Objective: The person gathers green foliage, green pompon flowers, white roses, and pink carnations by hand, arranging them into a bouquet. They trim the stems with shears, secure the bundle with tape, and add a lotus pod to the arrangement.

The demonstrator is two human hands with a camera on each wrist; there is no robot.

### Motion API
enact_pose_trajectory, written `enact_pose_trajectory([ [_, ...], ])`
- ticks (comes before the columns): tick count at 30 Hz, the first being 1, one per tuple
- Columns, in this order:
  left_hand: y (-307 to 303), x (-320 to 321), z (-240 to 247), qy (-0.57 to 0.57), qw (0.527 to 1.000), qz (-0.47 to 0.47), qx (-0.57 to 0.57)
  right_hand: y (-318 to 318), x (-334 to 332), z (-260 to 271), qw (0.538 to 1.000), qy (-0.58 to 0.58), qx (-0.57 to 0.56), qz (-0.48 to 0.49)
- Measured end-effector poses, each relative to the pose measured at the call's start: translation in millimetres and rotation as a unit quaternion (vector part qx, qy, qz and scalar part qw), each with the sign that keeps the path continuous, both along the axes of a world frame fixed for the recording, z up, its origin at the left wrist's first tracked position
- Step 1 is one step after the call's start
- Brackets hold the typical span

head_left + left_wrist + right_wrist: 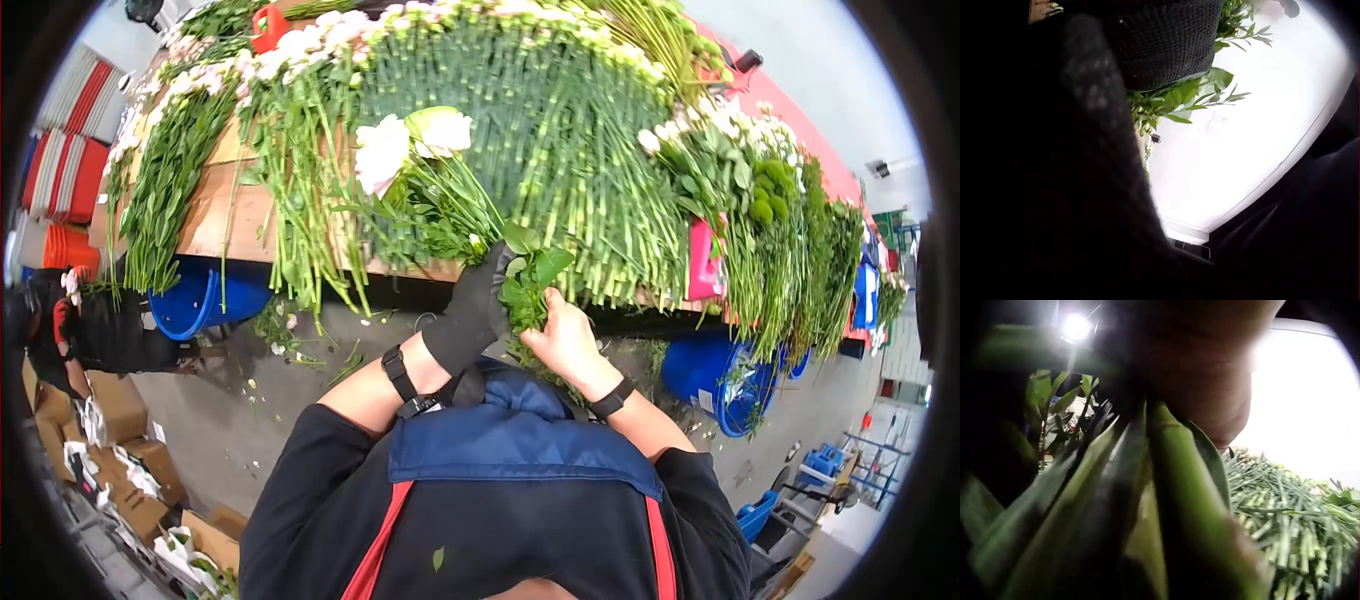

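Bouquet (452, 192), left hand (476, 300) seemingly beside table edge (415, 269)

Seemingly a florist's workroom: cut stems (590, 200) heap a table (205, 225), buckets (690, 375) beneath.

Below the wooden surface (212, 210), a blue bucket (183, 308) stands toward the left and a second blue bucket (690, 372) toward the right. Cardboard boxes (118, 405) sit at lower left, near another person (115, 328). Leaf scraps dot the grey floor (235, 430). Far left, distorted, are probably stacked crates (92, 88).
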State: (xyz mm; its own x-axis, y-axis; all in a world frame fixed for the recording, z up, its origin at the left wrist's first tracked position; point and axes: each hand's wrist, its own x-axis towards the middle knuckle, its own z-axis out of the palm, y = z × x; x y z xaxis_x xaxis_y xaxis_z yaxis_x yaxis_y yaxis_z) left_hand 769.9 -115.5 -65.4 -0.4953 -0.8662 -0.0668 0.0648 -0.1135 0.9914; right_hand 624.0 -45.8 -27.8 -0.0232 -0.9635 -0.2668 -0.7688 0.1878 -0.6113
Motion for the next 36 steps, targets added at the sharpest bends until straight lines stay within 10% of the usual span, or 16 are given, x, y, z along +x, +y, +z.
enact_pose_trajectory([
  [1,8.6,-8.5,24.8,-0.139,0.977,-0.007,-0.162,6.4,-21.2,2.4,1.000,0.009,-0.012,0.010],
  [8,55.7,-96.2,52.2,-0.119,0.987,-0.048,0.093,50.7,-196.8,16.8,0.991,0.082,-0.083,0.060],
  [9,70.0,-120.2,77.0,-0.139,0.987,-0.057,-0.062,55.2,-216.7,18.2,0.992,0.091,-0.067,0.063],
  [13,103.5,-190.0,80.2,-0.249,0.712,-0.216,-0.620,75.9,-272.9,13.0,0.989,0.104,-0.061,0.087],
  [19,93.2,-285.8,79.5,-0.393,0.554,-0.163,-0.715,107.5,-305.7,18.4,0.982,0.080,-0.041,0.169],
  [30,94.3,-320.0,46.3,-0.478,0.713,-0.349,-0.377,149.1,-399.8,72.4,0.963,0.142,-0.207,0.097],
  [36,91.9,-343.2,10.5,-0.424,0.768,-0.352,-0.326,102.8,-408.5,45.8,0.986,-0.071,-0.153,-0.016],
])
